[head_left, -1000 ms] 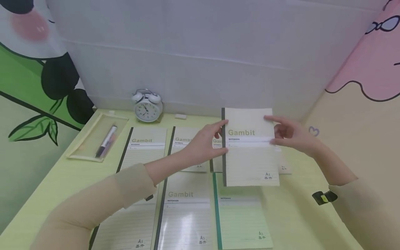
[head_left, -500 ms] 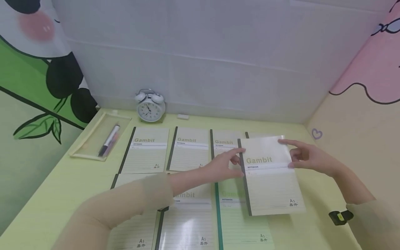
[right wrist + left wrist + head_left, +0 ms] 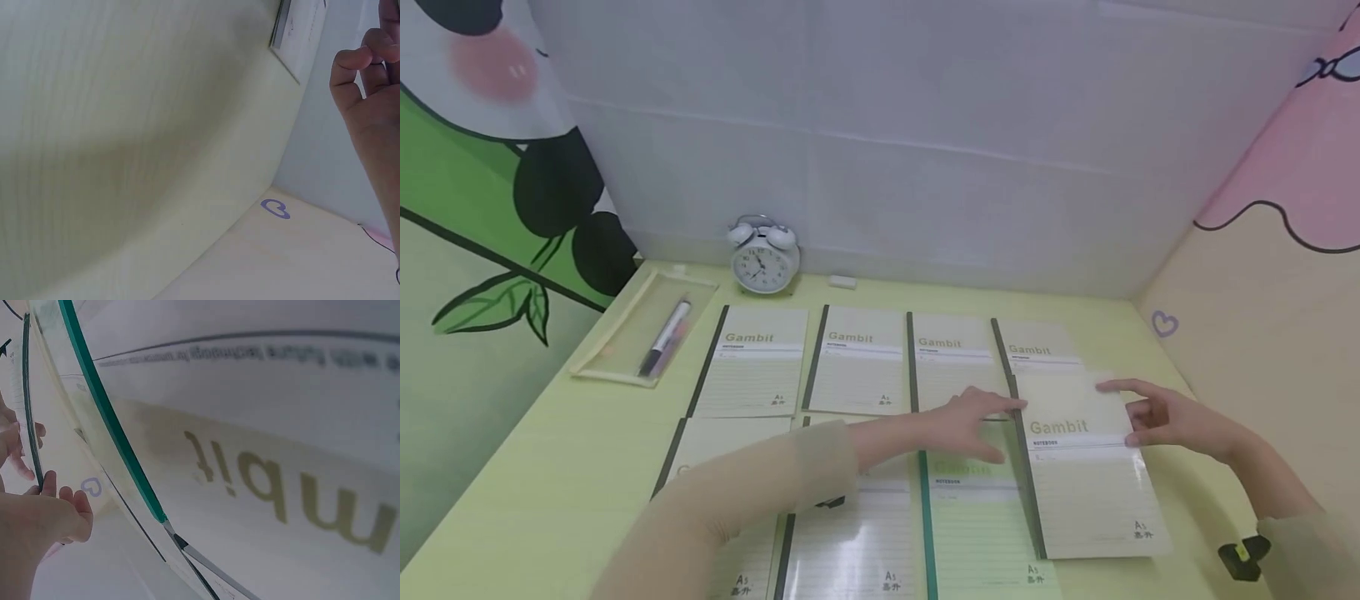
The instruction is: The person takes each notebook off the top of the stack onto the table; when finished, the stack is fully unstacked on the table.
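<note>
A cream Gambit notebook [image 3: 1093, 487] with a dark spine is held tilted at the right of the desk, overlapping the green notebook [image 3: 973, 533]. My left hand [image 3: 962, 429] holds its spine near the top, index fingertip over the front, thumb spread apart from the edge. In the left wrist view, the left hand's fingers [image 3: 65, 497] meet the spine [image 3: 28, 406] of the held notebook. My right hand [image 3: 1183, 425] grips the opposite edge, index at the top corner and thumb lower down. In the right wrist view, the right hand [image 3: 375, 81] shows only partly, fingers bent.
Behind lie cream notebooks in a row, including one [image 3: 763, 383] at left and one [image 3: 1037, 337] at right. More notebooks [image 3: 857, 542] lie in front. A white alarm clock [image 3: 765, 265], an eraser [image 3: 842, 282] and a pouch [image 3: 602, 371] with a marker [image 3: 666, 337] stand farther back.
Both hands have carried the notebook right and toward me, lowering it. The back-row notebook at right has come into view behind it. The left thumb has moved off the spine.
</note>
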`<state>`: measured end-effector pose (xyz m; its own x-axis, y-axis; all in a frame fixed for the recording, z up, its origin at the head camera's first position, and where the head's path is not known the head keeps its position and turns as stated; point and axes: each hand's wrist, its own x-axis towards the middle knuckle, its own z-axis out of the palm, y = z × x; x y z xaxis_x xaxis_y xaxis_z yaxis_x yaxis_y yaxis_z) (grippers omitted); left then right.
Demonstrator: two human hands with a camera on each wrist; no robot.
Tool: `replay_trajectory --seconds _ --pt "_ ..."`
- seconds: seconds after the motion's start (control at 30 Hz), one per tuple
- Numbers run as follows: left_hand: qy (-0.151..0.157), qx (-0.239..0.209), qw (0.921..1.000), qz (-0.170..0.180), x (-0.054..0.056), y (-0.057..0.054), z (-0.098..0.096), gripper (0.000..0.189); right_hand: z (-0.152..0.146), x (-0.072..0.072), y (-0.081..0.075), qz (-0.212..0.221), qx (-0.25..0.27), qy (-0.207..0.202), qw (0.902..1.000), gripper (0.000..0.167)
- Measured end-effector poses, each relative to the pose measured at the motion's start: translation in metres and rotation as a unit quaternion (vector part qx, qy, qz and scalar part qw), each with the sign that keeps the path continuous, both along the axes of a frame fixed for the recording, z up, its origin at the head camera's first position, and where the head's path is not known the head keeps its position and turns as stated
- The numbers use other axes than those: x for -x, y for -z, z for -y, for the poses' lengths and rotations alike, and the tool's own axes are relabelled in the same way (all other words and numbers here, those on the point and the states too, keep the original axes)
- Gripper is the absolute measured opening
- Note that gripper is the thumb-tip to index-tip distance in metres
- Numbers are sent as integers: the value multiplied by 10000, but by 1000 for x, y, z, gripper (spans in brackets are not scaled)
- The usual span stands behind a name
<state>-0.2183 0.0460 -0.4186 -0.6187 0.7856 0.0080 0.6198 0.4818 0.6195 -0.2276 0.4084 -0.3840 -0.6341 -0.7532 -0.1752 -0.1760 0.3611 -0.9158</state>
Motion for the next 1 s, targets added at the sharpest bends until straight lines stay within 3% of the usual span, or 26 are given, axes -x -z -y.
replay_trajectory --seconds 0.2,0.37,0.53,0.77,1.0 --pt "242 549 9974 -404 6 7 -8 80 -9 -7 17 34 133 -42 9999 71" --pt "429 982 9930 -501 12 16 -12 86 -15 -11 34 29 -21 44 10000 72" --pt "664 1369 9868 -556 12 18 -17 92 -22 -13 45 433 -114 64 9990 72" --pt "746 1536 9815 -870 12 13 -17 96 -28 -13 50 664 17 -153 9977 70" --pt "888 1614 9791 -858 17 14 -15 94 -28 -12 48 956 217 -476 9940 68"
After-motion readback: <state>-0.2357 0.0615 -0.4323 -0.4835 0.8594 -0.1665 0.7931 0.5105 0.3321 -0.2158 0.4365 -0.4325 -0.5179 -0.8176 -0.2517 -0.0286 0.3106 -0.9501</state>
